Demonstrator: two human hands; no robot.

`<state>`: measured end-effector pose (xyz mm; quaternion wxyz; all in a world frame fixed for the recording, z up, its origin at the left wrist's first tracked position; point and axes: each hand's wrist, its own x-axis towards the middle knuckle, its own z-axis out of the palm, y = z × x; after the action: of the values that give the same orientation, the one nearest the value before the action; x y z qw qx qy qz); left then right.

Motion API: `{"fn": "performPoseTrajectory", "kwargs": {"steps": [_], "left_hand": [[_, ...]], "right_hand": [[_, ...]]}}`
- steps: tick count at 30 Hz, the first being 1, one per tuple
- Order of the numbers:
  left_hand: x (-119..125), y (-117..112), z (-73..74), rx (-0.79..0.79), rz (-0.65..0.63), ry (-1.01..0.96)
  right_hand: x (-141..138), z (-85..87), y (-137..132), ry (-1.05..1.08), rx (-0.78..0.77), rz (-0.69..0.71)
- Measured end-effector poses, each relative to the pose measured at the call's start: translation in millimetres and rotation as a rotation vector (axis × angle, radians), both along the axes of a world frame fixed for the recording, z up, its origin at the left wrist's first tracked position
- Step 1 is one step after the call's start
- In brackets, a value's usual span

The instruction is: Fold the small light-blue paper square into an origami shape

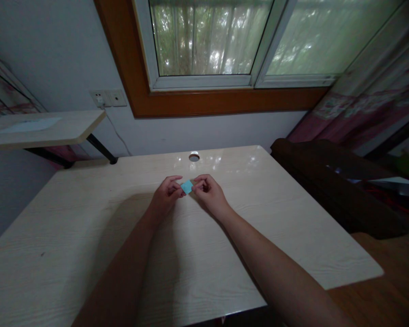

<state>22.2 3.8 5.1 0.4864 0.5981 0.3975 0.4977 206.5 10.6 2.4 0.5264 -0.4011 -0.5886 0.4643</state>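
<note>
A small light-blue square of paper [187, 186] is held just above the pale wooden desk [88, 227], near its middle. My left hand [166, 194] pinches its left edge with curled fingers. My right hand [207, 190] pinches its right edge the same way. Both forearms reach forward over the desk toward the paper.
A round cable hole [194, 157] sits near the desk's far edge. A second, lower table [37, 129] stands at the left by the wall with a socket [108, 98]. A dark wooden bed frame [334, 181] lies to the right. A window [204, 41] is ahead.
</note>
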Motion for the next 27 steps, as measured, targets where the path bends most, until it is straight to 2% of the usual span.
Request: {"fn": "performPoseTrajectory", "kwargs": {"steps": [5,13,27], "left_hand": [[-0.4,2.8,-5.3,-0.009,0.010,0.029],[-0.5,1.3,-4.3,0.007,0.013,0.052],[1.1,-0.9,-1.7,-0.008,0.021,0.055]], "right_hand": [[0.6,0.5,-1.9,-0.051,0.008,0.030],[0.6,1.1,-4.5,-0.126,0.029,0.082],[1.3,-5.5,-2.0,-0.096,0.009,0.154]]}}
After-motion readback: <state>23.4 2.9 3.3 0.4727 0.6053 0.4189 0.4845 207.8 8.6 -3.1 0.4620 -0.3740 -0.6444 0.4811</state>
